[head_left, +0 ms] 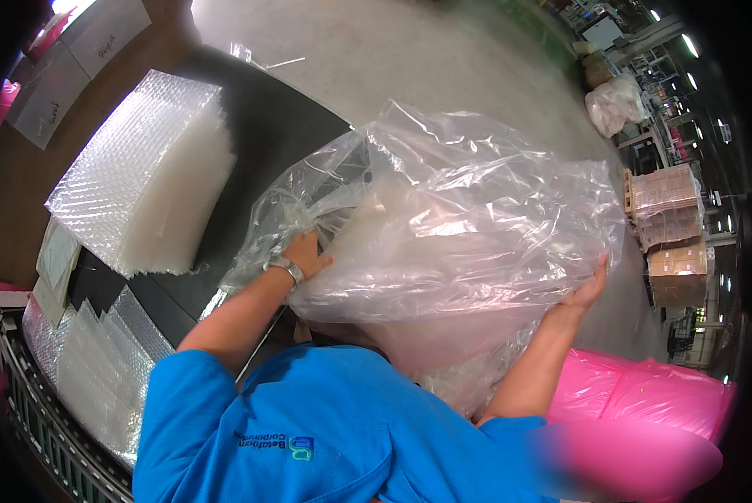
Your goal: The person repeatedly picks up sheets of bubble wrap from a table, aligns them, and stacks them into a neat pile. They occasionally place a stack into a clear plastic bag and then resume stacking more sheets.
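A large transparent plastic bag [485,218] spreads crumpled between my two hands, in front of my body. Something whitish shows dimly through its film; I cannot make out what. My left hand [307,254], with a metal watch at the wrist, has its fingers curled into the film at the bag's near left side. At the right edge of the bag, my right hand [589,289] holds the film from the side, its fingers partly behind it. To the left of the bag, a tall stack of bubble-wrap sheets [141,159] lies on a dark table [284,126].
More bubble-wrap pieces [99,352] lie at the lower left, beside a dark slatted rack [45,427]. Pink wrapped bundles [635,390] sit close by my right arm. Farther right, wrapped cartons [665,205] stand stacked on the grey floor [476,67].
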Motion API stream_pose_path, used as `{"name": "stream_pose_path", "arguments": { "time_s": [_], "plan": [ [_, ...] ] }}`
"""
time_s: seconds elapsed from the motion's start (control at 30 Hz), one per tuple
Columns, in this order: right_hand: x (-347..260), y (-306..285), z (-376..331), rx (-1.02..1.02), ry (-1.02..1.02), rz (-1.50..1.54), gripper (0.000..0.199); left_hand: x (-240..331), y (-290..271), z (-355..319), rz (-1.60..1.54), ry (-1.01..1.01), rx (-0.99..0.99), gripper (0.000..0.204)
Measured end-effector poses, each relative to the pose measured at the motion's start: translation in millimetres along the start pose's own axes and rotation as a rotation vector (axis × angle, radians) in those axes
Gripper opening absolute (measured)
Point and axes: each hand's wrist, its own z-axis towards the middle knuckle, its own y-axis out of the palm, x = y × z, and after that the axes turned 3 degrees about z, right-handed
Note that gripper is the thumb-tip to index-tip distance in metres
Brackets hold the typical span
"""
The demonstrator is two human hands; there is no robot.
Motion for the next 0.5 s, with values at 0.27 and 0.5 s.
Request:
{"name": "stream_pose_path", "arguments": {
  "time_s": [0.27,0.5],
  "plan": [
    [42,-53,-40,0.244,0.101,-0.355,0.052,-39,21,-18,0.051,-0.271,-0.441,0.037],
    [73,-98,-75,0.140,0.324,-0.163,0.055,12,-9,5,-1.358,-0.440,0.075,0.025]
  ]
}}
